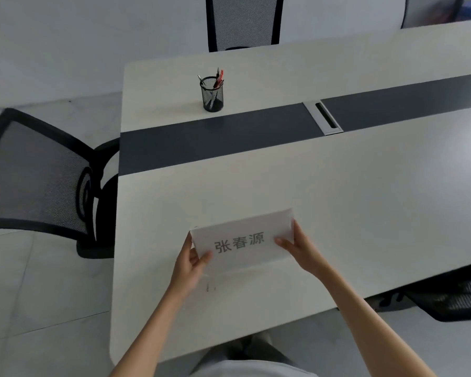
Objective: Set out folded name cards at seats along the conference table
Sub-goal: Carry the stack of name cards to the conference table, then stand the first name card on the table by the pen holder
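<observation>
Both arms reached forward over the near edge of the white conference table [365,186]. The left hand [192,263] pinched the left end of the name card [242,240], thumb on the printed face and fingers behind. The right hand [297,247] gripped the right end the same way. The card, printed with three dark characters, sat near the table's front edge; whether its lower edge touched the tabletop was hard to tell. Farther off, a mesh pen holder [213,94] stood beside the dark centre strip [215,137]. A black mesh chair [38,180] stood at the table's left end, well clear of the card.
</observation>
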Tool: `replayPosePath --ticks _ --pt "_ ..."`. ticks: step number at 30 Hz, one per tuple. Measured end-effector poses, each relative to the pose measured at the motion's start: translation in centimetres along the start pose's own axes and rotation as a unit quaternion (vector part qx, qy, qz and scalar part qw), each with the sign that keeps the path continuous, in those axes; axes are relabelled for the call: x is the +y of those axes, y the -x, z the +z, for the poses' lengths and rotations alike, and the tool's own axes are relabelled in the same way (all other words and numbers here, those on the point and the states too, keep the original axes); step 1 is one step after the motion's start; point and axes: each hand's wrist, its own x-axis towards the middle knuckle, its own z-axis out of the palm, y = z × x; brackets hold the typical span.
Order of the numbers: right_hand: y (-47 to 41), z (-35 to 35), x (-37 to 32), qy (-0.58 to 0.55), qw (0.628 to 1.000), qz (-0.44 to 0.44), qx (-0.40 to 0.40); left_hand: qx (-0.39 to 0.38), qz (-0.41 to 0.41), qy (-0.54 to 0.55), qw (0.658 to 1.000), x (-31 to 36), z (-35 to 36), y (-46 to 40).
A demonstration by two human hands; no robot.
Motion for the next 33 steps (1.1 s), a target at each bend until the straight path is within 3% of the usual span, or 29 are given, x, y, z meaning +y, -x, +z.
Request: replayPosePath --ticks 6,11,15,28,33 --pt "0.2 0.7 1.4 -0.009 1.0 0.006 0.011 -0.024 -0.002 0.005 1.0 -0.7 0.0 -0.6" --pt "0.4 -0.5 1.3 0.076 0.997 0.016 0.011 -0.037 -0.011 -0.066 0.997 -0.4 -1.0 -0.8" --pt "0.0 -1.6 -0.1 0.095 0.995 -0.028 0.016 -0.006 0.077 -0.169 0.983 -0.2 -1.8 -1.0" --pt "1.3 -2.8 -6.4 0.073 0.993 -0.083 0.048 -0.011 0.138 -0.043 0.989 4.6 -4.1 -0.8" --pt "0.3 -0.2 -10.1 0.044 0.99 -0.106 0.082 -0.012 0.157 -0.006 0.988 6.4 -7.3 -3.2"
